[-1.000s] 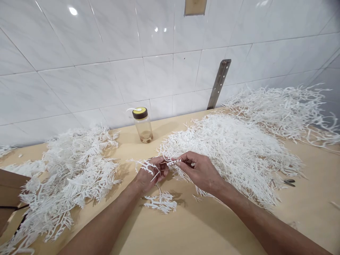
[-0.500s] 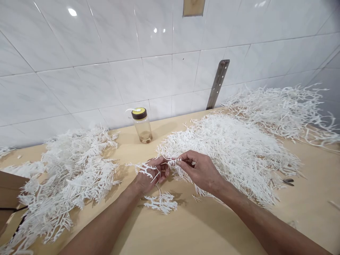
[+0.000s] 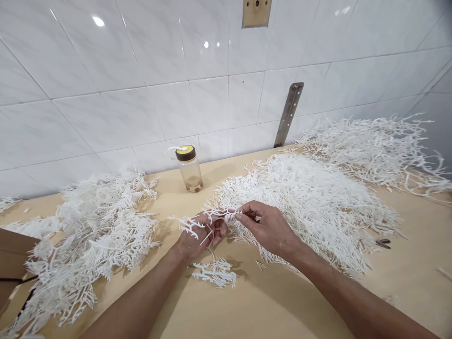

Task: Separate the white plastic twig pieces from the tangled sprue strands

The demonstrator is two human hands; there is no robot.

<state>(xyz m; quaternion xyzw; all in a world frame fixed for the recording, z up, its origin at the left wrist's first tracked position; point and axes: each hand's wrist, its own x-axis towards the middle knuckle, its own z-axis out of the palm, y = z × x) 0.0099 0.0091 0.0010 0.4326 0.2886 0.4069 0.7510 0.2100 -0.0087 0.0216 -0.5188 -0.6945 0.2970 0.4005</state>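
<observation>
My left hand (image 3: 201,235) is closed around a white branched plastic piece (image 3: 190,226), whose toothed stems lie over the back of the hand. The fingers and thumb of my right hand (image 3: 270,226) pinch the right end of the white strands. Both hands are close together over the table. Just below my left hand hangs or lies another white branched cluster (image 3: 216,273); a thin stem runs from it up to the hand. A large heap of small white pieces (image 3: 310,197) spreads behind and beside my right hand.
Tangled white branches (image 3: 106,230) lie at the left, beside a brown box (image 3: 14,263). A lidded bottle (image 3: 190,172) stands near the tiled wall. Long white strands (image 3: 374,146) are back right; a small dark tool (image 3: 383,243) lies right. A metal bracket (image 3: 288,115) leans there.
The white stems over my left hand have shifted, and more of them show between the hands. Both hands stay nearly in place; the view has tilted slightly.
</observation>
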